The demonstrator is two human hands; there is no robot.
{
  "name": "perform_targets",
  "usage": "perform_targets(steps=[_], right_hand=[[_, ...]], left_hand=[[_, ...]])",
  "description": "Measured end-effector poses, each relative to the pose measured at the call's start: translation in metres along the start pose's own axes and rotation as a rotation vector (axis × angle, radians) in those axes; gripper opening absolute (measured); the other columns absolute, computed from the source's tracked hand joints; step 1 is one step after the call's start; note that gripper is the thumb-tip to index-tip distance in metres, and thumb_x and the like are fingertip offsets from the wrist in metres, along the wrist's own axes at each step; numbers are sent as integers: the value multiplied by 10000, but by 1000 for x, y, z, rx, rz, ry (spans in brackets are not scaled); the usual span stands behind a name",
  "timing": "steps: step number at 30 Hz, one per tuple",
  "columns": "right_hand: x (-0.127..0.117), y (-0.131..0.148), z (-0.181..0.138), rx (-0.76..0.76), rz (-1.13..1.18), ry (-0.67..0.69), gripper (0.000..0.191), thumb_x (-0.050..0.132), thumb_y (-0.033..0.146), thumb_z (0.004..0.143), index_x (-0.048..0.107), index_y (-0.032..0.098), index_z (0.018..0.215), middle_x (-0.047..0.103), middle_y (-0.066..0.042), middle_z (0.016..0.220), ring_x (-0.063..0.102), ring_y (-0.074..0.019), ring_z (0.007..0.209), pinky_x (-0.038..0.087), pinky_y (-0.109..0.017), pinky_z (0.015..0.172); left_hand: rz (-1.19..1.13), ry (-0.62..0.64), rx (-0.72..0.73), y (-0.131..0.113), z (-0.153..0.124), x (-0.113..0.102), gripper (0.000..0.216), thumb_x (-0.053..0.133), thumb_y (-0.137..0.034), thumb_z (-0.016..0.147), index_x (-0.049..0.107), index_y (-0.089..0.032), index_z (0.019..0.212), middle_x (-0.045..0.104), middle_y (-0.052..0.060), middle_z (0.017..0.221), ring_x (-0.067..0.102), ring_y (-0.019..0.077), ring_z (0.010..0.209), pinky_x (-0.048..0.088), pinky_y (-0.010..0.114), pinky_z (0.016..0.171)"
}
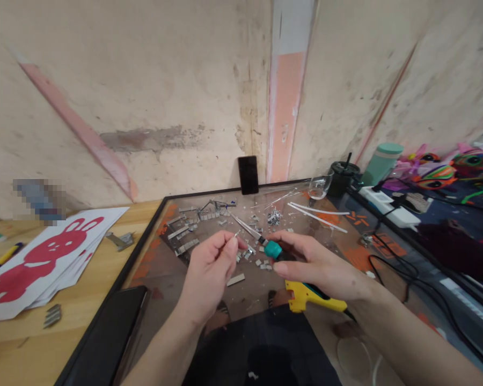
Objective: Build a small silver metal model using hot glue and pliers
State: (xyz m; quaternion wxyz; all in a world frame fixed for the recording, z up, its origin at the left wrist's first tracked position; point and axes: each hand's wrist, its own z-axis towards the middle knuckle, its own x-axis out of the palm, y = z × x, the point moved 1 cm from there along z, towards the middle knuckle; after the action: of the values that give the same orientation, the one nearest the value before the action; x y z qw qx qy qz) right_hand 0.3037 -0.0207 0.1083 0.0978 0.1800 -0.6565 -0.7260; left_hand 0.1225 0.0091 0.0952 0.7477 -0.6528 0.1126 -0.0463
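Note:
Thumb and forefinger of my left hand [213,265] are pinched on a small shiny metal piece [237,233], too small to name. My right hand [314,262] is closed round a tool that looks like a soldering iron [272,250], with a teal collar and a long tapered metal tip pointing away to the left. Beneath the palm shows a yellow handle part [306,297], in line with the tool; the palm hides where they meet. Around and beyond both hands lie many small grey metal pieces [263,264] on the glass-topped table [165,316].
A phone [248,175] leans on the wall. White rods [320,215], a clear glass [319,187], a dark cup [343,178] and a teal bottle [382,165] stand or lie right. Black cables [410,279] run from the power strip [390,209]. Left are rabbit prints [56,244] and a black case [108,332].

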Motion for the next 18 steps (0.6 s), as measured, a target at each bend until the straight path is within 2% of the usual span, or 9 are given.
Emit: perform_targets(steps=[2, 4, 8, 11, 16, 18], right_hand=[[0, 0, -1, -9, -14, 13, 344, 627, 291, 770, 570, 202, 1098, 580, -13, 955, 515, -164, 906, 399, -284, 800], [0, -1, -1, -7, -13, 11, 362, 636, 303, 762, 570, 203, 1104, 581, -12, 957, 519, -167, 899, 401, -286, 789], [-1, -3, -2, -19, -8, 11, 346, 640, 303, 759, 570, 209, 1084, 571, -5, 948, 511, -166, 895, 397, -281, 777], [-1, -3, -2, -7, -51, -8, 286, 629, 304, 767, 577, 201, 1028, 564, -2, 903, 510, -168, 882, 392, -281, 769], [0, -3, 1, 60, -79, -20, 234, 598, 325, 775, 578, 174, 953, 568, -20, 901, 511, -161, 816, 403, -275, 712], [0, -3, 2, 63, -85, -20, 225, 594, 325, 775, 574, 167, 934, 570, -26, 899, 512, -161, 812, 407, -277, 715]], left_hand=[[-294, 94, -119, -3, 0, -1, 197, 467, -294, 842, 553, -163, 722, 253, -99, 381, 137, 60, 383, 138, 190, 398], [-487, 168, -198, -6, -1, -1, 200, 462, -263, 846, 547, -157, 700, 224, -106, 363, 94, 55, 376, 129, 185, 383], [-613, 239, -261, -7, -2, 1, 203, 444, -245, 854, 542, -163, 697, 203, -108, 363, 75, 55, 369, 122, 186, 369], [-462, 160, -183, -1, 0, 4, 195, 466, -269, 849, 546, -162, 707, 223, -106, 375, 100, 52, 377, 120, 190, 386], [80, -74, 86, 10, 3, 5, 190, 492, -285, 832, 564, -162, 706, 332, -66, 469, 261, 62, 446, 187, 190, 429], [177, -117, 139, 11, 3, 4, 197, 501, -277, 825, 560, -159, 679, 374, -52, 502, 301, 66, 479, 219, 189, 453]])
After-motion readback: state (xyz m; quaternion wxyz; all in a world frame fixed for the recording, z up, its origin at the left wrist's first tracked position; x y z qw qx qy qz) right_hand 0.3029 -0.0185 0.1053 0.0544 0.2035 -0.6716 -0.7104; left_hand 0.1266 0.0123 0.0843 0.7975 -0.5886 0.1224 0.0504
